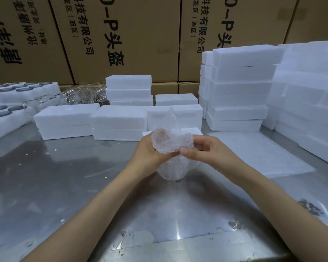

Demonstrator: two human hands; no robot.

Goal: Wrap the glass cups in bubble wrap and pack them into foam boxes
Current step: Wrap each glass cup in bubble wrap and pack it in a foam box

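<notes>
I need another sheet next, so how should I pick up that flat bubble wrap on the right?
Pinch the near corner of the bubble wrap sheet from the front right. It lies flat on the steel table, and that edge is clear of the foam boxes.

Over the metal counter (64, 186), the left hand (146, 150) and the right hand (201, 150) grip a bundle of bubble wrap (169, 146) between them, its lower end hanging just above the surface. Closed foam boxes (119, 123) sit in a row behind it, with taller stacks (239, 91) to the right. A flat bubble-wrap sheet (263, 152) lies at right. Bare glass cups (80, 95) and foam trays (6, 114) stand at far left, before cardboard cartons (121, 35).
</notes>
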